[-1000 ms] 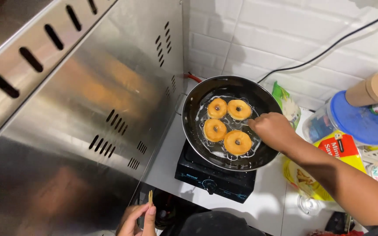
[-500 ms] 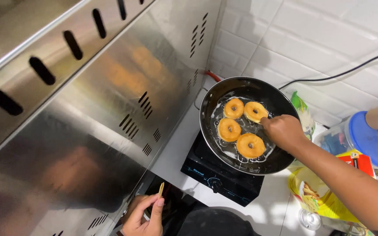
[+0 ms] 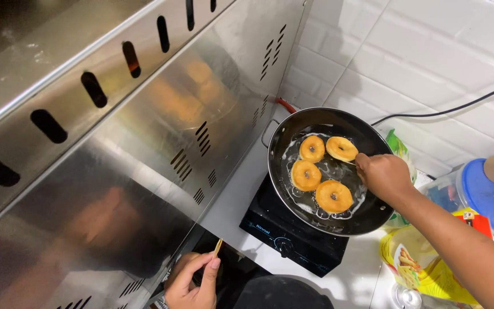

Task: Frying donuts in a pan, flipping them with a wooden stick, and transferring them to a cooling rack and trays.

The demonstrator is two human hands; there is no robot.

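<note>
Four doughnuts [image 3: 319, 173] are frying in oil in a black pan [image 3: 293, 123] on a stove [image 3: 270, 226] near the wall. The right hand [image 3: 385, 176] is closed around a thin stick [image 3: 347, 162] touching the far-right doughnut. Another stick [image 3: 217, 247] is pinched by the left hand [image 3: 192, 281], near the stove's front edge.

Single view only, worn on the head, looking steeply down and forward from above both hands. Close over the left hand [image 3: 192, 281] at the bottom edge; farther from the right hand [image 3: 385, 175] reaching over the round black frying pan [image 3: 293, 123]. Tilted, with the slotted stainless steel panel [image 3: 115, 149] looming nearest, left of both hands.
</note>
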